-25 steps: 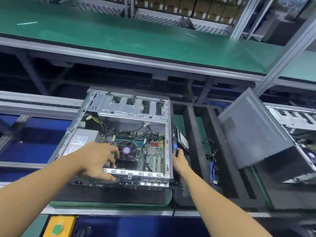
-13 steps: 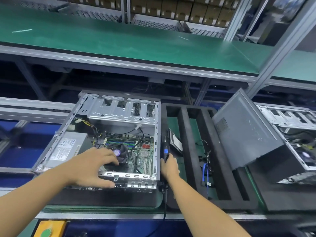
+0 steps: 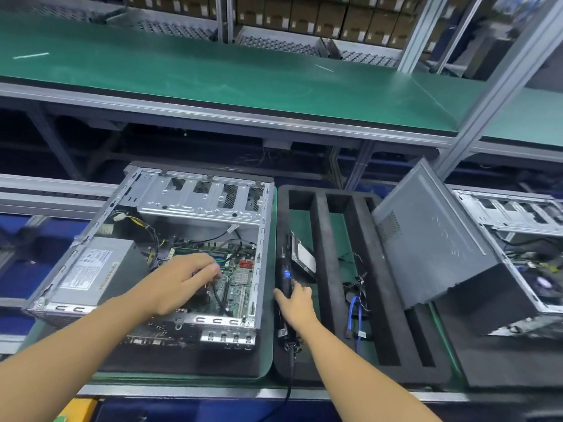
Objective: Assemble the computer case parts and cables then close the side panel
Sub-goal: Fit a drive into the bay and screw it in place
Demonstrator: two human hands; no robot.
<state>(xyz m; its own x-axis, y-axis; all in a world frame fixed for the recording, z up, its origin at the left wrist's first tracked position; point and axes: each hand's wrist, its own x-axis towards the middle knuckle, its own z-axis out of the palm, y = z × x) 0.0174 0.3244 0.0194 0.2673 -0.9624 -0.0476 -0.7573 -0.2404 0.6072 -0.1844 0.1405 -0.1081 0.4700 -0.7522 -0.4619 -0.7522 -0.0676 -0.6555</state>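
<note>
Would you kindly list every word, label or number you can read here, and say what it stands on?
Nothing can be read with confidence.
power supply label: printed text, too blurred to read.
side panel: embossed lettering, too faint to make out.
electric screwdriver: blue lit display, unreadable.
hard drive label: white, print too small to read.

1. Bench [image 3: 182, 391]: metal-edged, topped with a green mat [image 3: 300, 220].
2. Black foam pad [image 3: 182, 363] on the mat, left; the open case [image 3: 201, 202] lies on it.
3. Slotted black foam tray [image 3: 332, 269], just right of the pad. The mat shows through its slots, which hold a drive [image 3: 303, 254], cables [image 3: 355, 303] and a screwdriver [image 3: 285, 278].
4. Second pad [image 3: 502, 367], right, bearing a second case [image 3: 518, 214]. A panel [image 3: 426, 245] leans tilted between the tray and this case.
5. Upper shelf [image 3: 213, 77]: green-topped, with thin white strips [image 3: 30, 55] on it.
</note>
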